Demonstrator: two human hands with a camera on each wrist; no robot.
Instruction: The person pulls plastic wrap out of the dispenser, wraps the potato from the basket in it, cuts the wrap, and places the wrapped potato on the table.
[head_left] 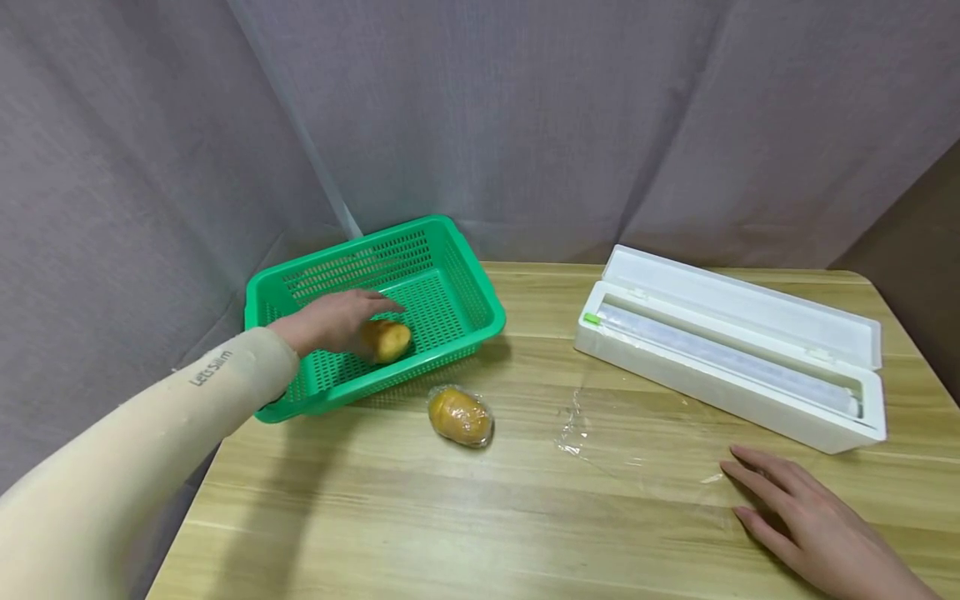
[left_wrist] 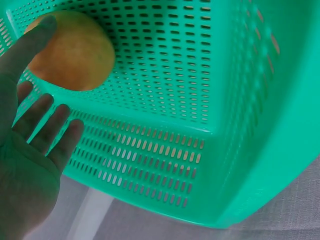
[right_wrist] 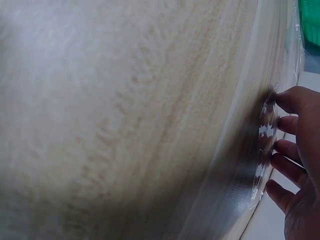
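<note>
My left hand [head_left: 337, 321] reaches into the green basket [head_left: 491, 321], beside a yellow mango-like fruit [head_left: 392, 342]. In the left wrist view the thumb lies across the fruit [left_wrist: 82, 55] while the other fingers stay extended and spread beside it. Whether the thumb presses on it I cannot tell. On the table, a similar fruit wrapped in clear film [head_left: 461, 416] lies in front of the basket. A sheet of cling film [head_left: 637, 446] is spread on the wood. My right hand [head_left: 813, 521] has its fingertips at the film's right edge, fingers loosely extended; the right wrist view shows crinkled film [right_wrist: 266, 135] at the fingertips.
A long white dispenser box [head_left: 705, 379] with its lid raised stands at the back right, a film roll [head_left: 720, 354] inside and a green slider [head_left: 592, 318] at its left end. Behind the wooden table [head_left: 420, 533] hangs a grey curtain [head_left: 480, 125].
</note>
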